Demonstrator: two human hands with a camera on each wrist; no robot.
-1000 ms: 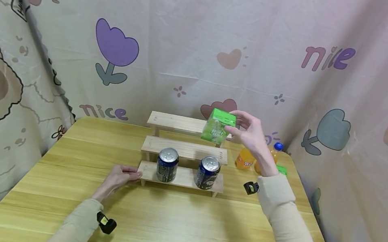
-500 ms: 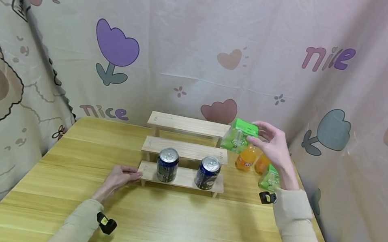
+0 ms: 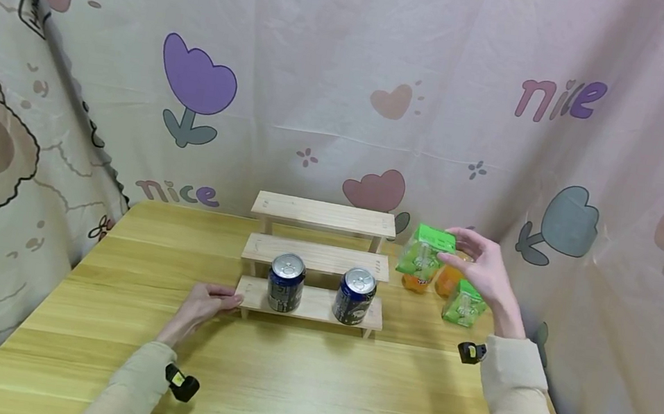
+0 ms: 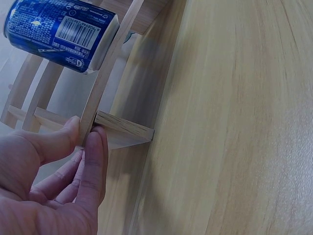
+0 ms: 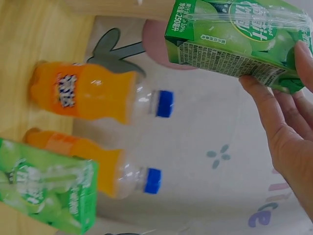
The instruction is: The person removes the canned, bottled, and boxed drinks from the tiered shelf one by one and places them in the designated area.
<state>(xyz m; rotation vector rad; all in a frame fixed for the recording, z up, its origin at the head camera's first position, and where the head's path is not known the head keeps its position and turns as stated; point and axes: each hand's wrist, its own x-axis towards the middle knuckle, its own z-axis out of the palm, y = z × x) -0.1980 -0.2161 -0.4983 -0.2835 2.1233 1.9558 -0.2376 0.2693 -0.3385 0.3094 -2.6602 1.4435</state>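
Observation:
My right hand [image 3: 484, 265] holds a green juice carton [image 3: 425, 251] by its upper end, off the table, to the right of the three-step wooden rack [image 3: 319, 256]. In the right wrist view thumb and fingers grip that carton [image 5: 239, 36] from its two sides. My left hand [image 3: 202, 309] pinches the left end of the rack's lowest board; the left wrist view shows thumb above and fingers below the board [image 4: 98, 93]. Two dark blue drink cans [image 3: 286, 283] [image 3: 355, 296] stand upright on this lowest step.
Behind the held carton stand two orange soda bottles [image 5: 83, 90] [image 5: 112, 164] with blue caps, partly hidden in the head view. A second green juice carton [image 3: 465, 303] stands on the table in front of them. A patterned curtain [image 3: 323, 80] hangs behind the wooden table [image 3: 308, 386].
My right hand has carried the juice carton rightward and down, away from the rack's top step toward the bottles. The left hand keeps its place on the rack.

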